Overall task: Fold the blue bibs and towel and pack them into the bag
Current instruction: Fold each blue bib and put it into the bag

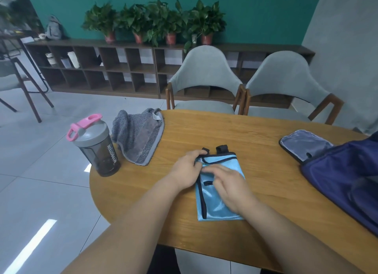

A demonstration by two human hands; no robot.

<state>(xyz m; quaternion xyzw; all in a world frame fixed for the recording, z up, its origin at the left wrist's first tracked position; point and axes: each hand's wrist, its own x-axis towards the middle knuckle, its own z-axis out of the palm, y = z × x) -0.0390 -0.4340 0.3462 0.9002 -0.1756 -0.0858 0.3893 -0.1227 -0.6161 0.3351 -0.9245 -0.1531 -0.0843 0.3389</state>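
A folded blue bib (224, 164) lies at the centre of the frame on the wooden table (225, 128), and the left hand (187, 167) pinches its upper left corner with curled fingers. The right hand (231, 185), blurred, rests on top of it with its fingers loosely stretched out, holding nothing. The grey towel (139, 138) lies crumpled at the table's upper left edge beside a bottle (98, 148), and the dark blue bag (343, 171) sits open at the right edge.

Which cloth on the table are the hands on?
The blue bib with black trim: the left hand grips its top corner, the right hand rests on it. The grey towel lies untouched at the edge of the table.
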